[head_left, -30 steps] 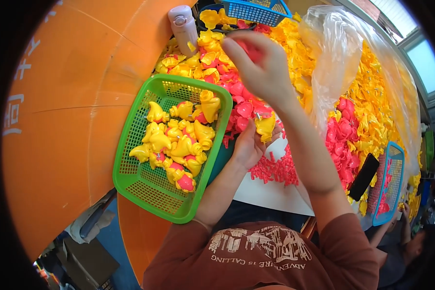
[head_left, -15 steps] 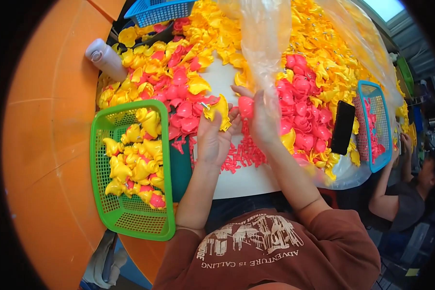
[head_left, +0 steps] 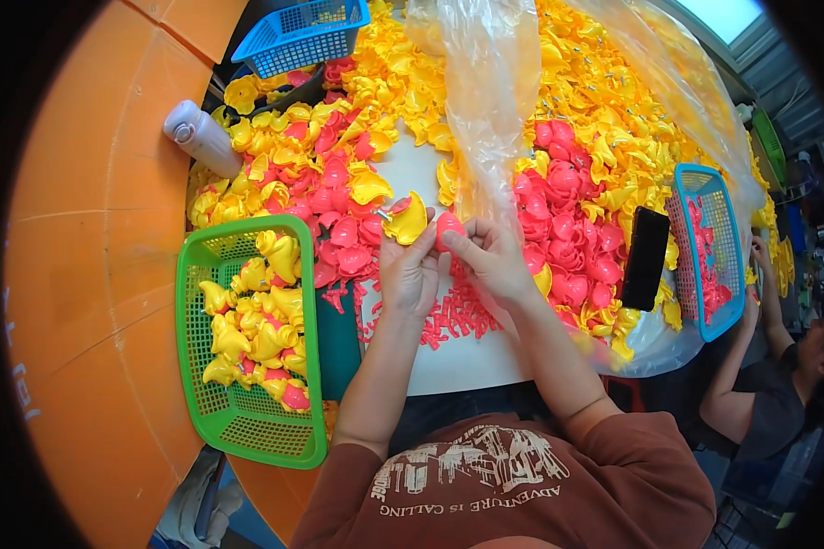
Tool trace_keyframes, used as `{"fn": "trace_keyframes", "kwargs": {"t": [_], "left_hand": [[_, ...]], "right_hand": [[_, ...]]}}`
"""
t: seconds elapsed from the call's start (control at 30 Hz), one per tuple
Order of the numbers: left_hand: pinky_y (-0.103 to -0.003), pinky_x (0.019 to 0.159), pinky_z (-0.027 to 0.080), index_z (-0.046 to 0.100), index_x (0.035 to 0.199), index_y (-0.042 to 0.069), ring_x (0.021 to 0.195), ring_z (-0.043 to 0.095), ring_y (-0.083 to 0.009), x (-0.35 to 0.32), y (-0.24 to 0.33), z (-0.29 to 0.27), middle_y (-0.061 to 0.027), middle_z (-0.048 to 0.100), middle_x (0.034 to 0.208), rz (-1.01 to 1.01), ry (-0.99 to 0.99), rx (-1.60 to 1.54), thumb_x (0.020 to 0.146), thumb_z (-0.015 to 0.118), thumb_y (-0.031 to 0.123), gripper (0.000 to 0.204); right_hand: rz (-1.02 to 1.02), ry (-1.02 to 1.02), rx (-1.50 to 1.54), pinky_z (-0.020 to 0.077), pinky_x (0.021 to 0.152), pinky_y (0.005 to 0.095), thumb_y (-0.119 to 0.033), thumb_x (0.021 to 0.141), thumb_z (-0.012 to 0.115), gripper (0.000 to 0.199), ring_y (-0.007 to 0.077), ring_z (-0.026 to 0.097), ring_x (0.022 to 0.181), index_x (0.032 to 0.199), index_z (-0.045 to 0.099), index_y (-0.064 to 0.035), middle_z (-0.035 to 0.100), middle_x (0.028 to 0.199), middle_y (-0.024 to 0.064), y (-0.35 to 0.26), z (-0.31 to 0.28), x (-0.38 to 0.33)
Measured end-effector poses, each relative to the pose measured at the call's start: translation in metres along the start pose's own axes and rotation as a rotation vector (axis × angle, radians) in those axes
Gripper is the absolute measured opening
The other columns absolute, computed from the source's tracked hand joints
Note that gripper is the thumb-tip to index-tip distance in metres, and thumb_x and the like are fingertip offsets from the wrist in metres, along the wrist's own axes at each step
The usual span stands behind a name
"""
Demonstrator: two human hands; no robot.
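Over the white tabletop, my left hand (head_left: 408,277) is closed on a curved yellow plastic shell (head_left: 406,220) with a small metal pin jutting from its left side. My right hand (head_left: 496,261) pinches a rounded pink plastic shell (head_left: 448,229) between thumb and fingers, right beside the yellow one. Whether the two shells touch is hard to see. Small pink plastic pieces (head_left: 460,314) lie scattered under my wrists. Close by on the left is a heap of pink shells (head_left: 346,231); another pink shell pile (head_left: 568,220) lies to the right of my right hand.
A green basket (head_left: 313,366) at left holds assembled yellow-and-pink pieces. Two blue baskets (head_left: 288,37) (head_left: 728,247), a pale bottle (head_left: 201,137), a black phone (head_left: 645,258) and clear plastic sheeting (head_left: 490,101) surround the yellow shell heaps (head_left: 595,82). Another person (head_left: 769,393) sits at right.
My right hand has come left and its fingers now close round the pink shell, bringing it up beside the yellow one. The whole view has shifted slightly.
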State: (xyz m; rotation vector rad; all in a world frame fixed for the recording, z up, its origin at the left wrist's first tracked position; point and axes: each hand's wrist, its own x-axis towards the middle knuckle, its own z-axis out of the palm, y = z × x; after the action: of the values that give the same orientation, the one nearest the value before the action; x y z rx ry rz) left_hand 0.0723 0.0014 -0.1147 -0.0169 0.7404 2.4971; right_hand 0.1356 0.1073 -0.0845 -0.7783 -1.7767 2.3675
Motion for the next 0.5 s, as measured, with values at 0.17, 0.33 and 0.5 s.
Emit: {"fn": "trace_keyframes", "kwargs": {"t": [0.17, 0.33, 0.5], "left_hand": [[-0.036, 0.095, 0.042, 0.040, 0.126, 0.008, 0.107, 0.053, -0.0207, 0.006, 0.012, 0.002, -0.0109, 0.052, 0.117, 0.043, -0.005, 0.092, 0.094, 0.047, 0.012, 0.033], [-0.038, 0.094, 0.041, 0.039, 0.128, 0.009, 0.110, 0.050, -0.0211, 0.005, 0.024, 0.003, -0.0108, 0.052, 0.117, -0.138, -0.030, -0.073, 0.098, 0.020, 0.046, 0.052], [-0.037, 0.095, 0.041, 0.037, 0.130, 0.008, 0.108, 0.049, -0.0205, -0.002, 0.021, 0.000, -0.0102, 0.049, 0.119, -0.082, -0.002, -0.135, 0.099, 0.020, 0.040, 0.048]], "right_hand": [[-0.179, -0.050, 0.233, 0.0434, 0.069, 0.0202, -0.007, 0.087, 0.059, 0.013, 0.0074, 0.055, 0.078, 0.097, 0.062, 0.0010, 0.060, 0.082, 0.0026, -0.003, 0.003, -0.002], [-0.583, -0.099, -0.277, 0.0441, 0.081, 0.0254, -0.006, 0.086, 0.059, 0.014, 0.0158, 0.052, 0.101, 0.098, 0.065, 0.0001, 0.055, 0.108, 0.0081, 0.006, 0.008, 0.012], [-0.699, 0.094, -0.637, 0.0318, 0.100, 0.0374, -0.012, 0.080, 0.065, 0.015, 0.0276, 0.043, 0.118, 0.093, 0.068, -0.0041, 0.046, 0.125, 0.0148, 0.014, 0.030, 0.012]]}}
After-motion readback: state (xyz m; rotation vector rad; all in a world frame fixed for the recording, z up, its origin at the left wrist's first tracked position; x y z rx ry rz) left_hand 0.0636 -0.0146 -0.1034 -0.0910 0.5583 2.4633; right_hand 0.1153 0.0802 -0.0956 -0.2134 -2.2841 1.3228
